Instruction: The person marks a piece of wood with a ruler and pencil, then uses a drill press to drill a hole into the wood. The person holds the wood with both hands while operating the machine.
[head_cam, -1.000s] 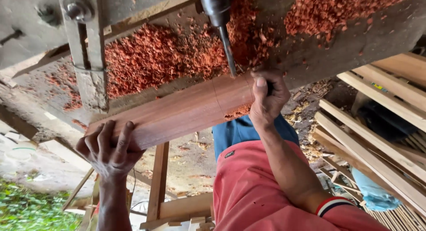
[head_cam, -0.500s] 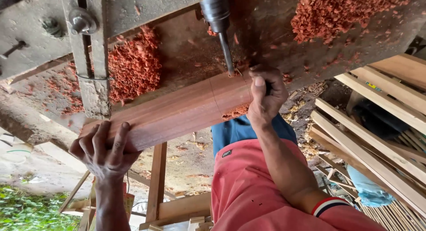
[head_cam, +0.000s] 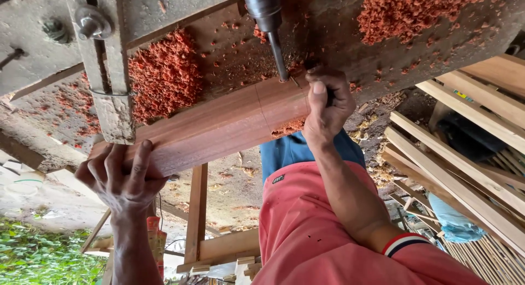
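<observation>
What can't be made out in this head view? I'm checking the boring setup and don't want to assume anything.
- Tip of the drill bit: hidden where it meets the reddish board, behind the board's edge and the right hand.
- Chuck: cut off by the top edge.
- Board's near end: covered by the right hand's fingers.
- Board's far end: covered by the left hand.
- Depth of any hole: not visible.

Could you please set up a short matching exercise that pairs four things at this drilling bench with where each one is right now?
Things:
1. left hand
2. right hand
3. drill bit
4. red wood shavings

Places:
a. heaped on the machine table
b. gripping the plank's end beside the bit
c. tip at the plank's upper edge
d. under the plank's far end

Pairs: 1-d, 2-b, 3-c, 4-a
</observation>
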